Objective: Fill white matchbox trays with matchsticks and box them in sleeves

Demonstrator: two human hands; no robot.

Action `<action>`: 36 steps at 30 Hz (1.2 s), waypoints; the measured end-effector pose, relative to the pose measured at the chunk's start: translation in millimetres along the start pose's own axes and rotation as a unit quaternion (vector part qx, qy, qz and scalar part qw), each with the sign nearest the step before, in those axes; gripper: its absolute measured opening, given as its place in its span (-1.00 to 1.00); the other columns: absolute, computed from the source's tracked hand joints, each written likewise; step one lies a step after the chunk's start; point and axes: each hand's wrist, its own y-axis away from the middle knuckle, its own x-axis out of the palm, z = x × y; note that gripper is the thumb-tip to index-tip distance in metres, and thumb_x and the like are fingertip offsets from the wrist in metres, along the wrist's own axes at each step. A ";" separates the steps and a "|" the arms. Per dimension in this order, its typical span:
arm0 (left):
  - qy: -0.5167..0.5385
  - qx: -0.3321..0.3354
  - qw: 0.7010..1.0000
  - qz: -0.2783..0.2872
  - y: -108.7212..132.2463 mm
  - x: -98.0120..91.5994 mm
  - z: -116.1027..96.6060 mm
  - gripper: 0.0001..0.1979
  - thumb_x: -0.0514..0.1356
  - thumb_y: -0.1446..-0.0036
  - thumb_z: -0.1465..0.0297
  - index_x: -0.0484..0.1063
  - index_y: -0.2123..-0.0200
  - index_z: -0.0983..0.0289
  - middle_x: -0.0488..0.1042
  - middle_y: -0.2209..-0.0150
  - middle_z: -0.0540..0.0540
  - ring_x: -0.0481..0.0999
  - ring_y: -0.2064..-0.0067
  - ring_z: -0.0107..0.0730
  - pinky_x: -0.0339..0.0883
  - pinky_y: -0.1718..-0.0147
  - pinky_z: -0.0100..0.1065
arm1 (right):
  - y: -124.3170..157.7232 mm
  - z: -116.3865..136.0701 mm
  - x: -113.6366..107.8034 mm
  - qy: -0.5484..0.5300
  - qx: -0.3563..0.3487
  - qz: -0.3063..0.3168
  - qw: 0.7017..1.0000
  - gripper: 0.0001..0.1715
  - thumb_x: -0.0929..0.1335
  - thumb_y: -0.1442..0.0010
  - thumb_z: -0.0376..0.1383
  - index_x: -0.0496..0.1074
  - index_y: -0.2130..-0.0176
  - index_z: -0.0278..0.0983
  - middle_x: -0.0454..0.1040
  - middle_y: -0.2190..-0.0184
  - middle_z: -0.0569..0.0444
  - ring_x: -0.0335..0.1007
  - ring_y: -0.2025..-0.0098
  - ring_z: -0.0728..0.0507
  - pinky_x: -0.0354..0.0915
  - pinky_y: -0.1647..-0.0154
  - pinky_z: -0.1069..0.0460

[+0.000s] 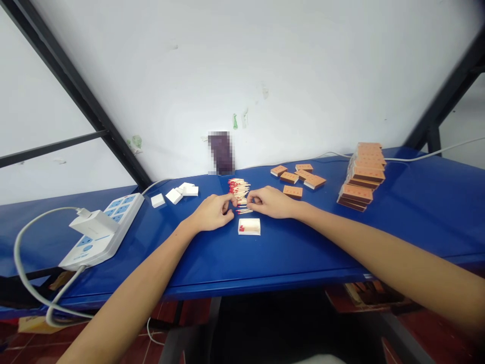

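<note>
A loose pile of red-headed matches (239,187) lies on the blue table, several of them spread toward me between my two hands. My left hand (215,212), fingers curled, is at the red-head end of the nearer matches. Opposite it, my right hand (271,202) has thumb and forefinger bent together at the plain wooden ends. Fingertips partly cover the matches they grip. Just in front of both hands sits an open white matchbox tray (249,231) with a few matches lying along its near side.
Several white trays (174,196) lie to the left, near a white power strip (109,227) with a plugged-in charger (94,225) and cable. Orange matchboxes (293,192) are scattered right of centre; stacked matchboxes (366,172) stand farther right. A pixelated dark object (222,153) is by the wall.
</note>
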 end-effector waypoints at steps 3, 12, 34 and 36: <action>0.010 0.008 1.000 0.001 0.6 0.2 0.1 -0.81 0.12 -0.07 0.47 0.40 0.20 0.26 0.24 0.61 -0.14 0.22 0.58 -0.50 0.05 0.51 -0.44 | 0.4 -0.8 -0.1 -0.003 -0.007 0.006 1.000 -0.84 0.32 -0.23 -0.25 0.49 0.27 -0.26 0.39 0.52 0.17 0.19 0.49 0.02 -0.03 0.42 0.09; 0.018 0.016 1.000 -0.001 -0.1 2.8 1.6 -0.85 0.12 -0.20 0.37 0.42 0.19 0.26 0.24 0.60 -0.13 0.22 0.57 -0.51 0.02 0.50 -0.44 | 1.0 -1.9 0.4 -0.006 -0.027 0.008 1.000 -0.82 0.30 -0.26 -0.26 0.48 0.27 -0.26 0.37 0.54 0.17 0.16 0.50 0.02 -0.05 0.43 0.09; -0.004 -0.003 1.000 -0.024 -2.1 6.0 7.0 -0.82 0.10 -0.18 0.43 0.45 0.17 0.26 0.27 0.59 -0.11 0.23 0.56 -0.50 0.01 0.50 -0.44 | -5.0 -12.7 4.8 -0.026 -0.006 -0.062 0.998 -0.90 0.32 -0.13 -0.37 0.46 0.32 -0.29 0.32 0.58 0.21 0.18 0.53 0.03 0.03 0.42 0.10; 0.000 0.004 1.000 -0.024 -2.0 6.5 8.0 -0.81 0.10 -0.19 0.44 0.45 0.15 0.25 0.26 0.59 -0.11 0.23 0.56 -0.51 0.02 0.50 -0.44 | -4.6 -11.2 4.1 -0.016 -0.002 -0.055 0.998 -0.91 0.33 -0.12 -0.36 0.46 0.34 -0.29 0.34 0.56 0.18 0.19 0.52 0.02 0.05 0.42 0.10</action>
